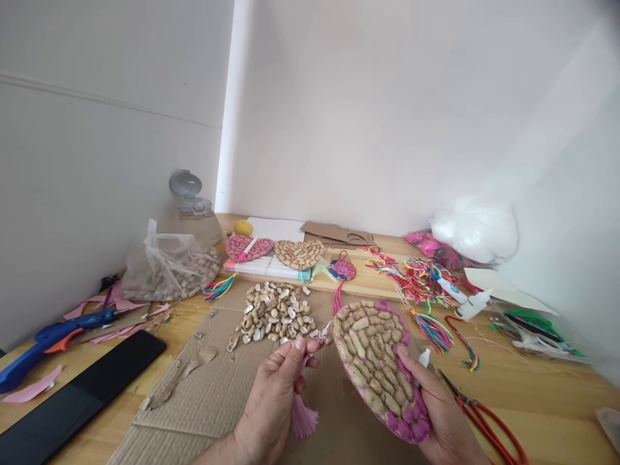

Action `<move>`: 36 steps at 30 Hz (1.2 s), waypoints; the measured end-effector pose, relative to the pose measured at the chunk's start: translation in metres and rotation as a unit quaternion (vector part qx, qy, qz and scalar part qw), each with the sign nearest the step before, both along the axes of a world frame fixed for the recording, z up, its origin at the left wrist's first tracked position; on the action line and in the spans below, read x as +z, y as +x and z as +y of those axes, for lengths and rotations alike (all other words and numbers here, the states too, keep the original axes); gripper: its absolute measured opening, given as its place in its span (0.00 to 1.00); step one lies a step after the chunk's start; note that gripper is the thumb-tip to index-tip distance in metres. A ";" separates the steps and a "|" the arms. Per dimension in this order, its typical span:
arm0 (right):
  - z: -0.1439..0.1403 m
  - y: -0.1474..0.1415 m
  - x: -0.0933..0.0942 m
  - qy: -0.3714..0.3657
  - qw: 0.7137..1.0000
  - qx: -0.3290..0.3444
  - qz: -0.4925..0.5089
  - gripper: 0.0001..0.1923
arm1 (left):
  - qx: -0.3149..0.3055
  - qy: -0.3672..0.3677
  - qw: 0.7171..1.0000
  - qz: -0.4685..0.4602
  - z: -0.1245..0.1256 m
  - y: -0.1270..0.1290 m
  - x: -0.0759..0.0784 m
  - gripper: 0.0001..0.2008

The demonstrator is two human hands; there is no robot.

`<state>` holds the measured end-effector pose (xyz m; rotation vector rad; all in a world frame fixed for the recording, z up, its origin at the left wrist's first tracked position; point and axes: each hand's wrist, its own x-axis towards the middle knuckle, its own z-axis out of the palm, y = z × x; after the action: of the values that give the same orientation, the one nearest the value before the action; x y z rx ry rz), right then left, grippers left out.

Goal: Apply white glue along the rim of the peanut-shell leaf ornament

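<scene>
In my right hand (438, 407) is a heart-shaped plaque covered with peanut shells (372, 355), gripped by its right edge and tilted. Most of its shells are plain tan; those along the right and lower edge are painted magenta. My left hand (276, 387) pinches the cord of a pale pink tassel (304, 418), whose fringe hangs below the fingers. The cord reaches the plaque's left edge; how it is joined there is too small to tell. A white-tipped bottle (425, 357) shows behind my right thumb, partly hidden.
Loose peanut shells (276, 313) lie on a cardboard sheet (208, 381). Left are a phone (87, 400), a blue glue gun (48, 342) and a shell-filled bag (169, 271). Red-handled scissors (484, 420) and coloured threads (426, 281) lie right. Finished-looking hearts (299, 254) rest behind.
</scene>
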<state>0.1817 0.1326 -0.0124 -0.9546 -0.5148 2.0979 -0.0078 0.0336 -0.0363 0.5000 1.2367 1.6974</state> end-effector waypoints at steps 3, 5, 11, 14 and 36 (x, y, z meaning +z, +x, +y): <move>0.000 0.001 0.000 -0.001 1.000 -0.006 0.009 0.38 | -0.008 -0.002 1.000 -0.011 0.001 0.000 0.001 0.18; 0.000 0.001 -0.001 -0.002 1.000 -0.007 0.009 0.39 | -0.003 0.000 1.000 -0.024 0.002 -0.001 0.002 0.18; 0.001 0.000 0.001 -0.003 1.000 -0.012 0.005 0.41 | 0.013 0.001 1.000 -0.028 0.003 -0.001 0.002 0.17; 0.000 0.000 0.001 0.003 1.000 -0.002 0.005 0.41 | 0.015 -0.004 1.000 -0.016 0.004 -0.002 -0.001 0.18; -0.010 -0.009 -0.023 0.052 0.998 0.030 -0.019 0.24 | -0.093 0.019 0.962 -0.254 0.005 0.009 0.005 0.21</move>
<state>0.1728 0.1227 -0.0353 -0.9314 -0.6730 2.0882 0.0008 0.0386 -0.0316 0.1728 0.7610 1.5604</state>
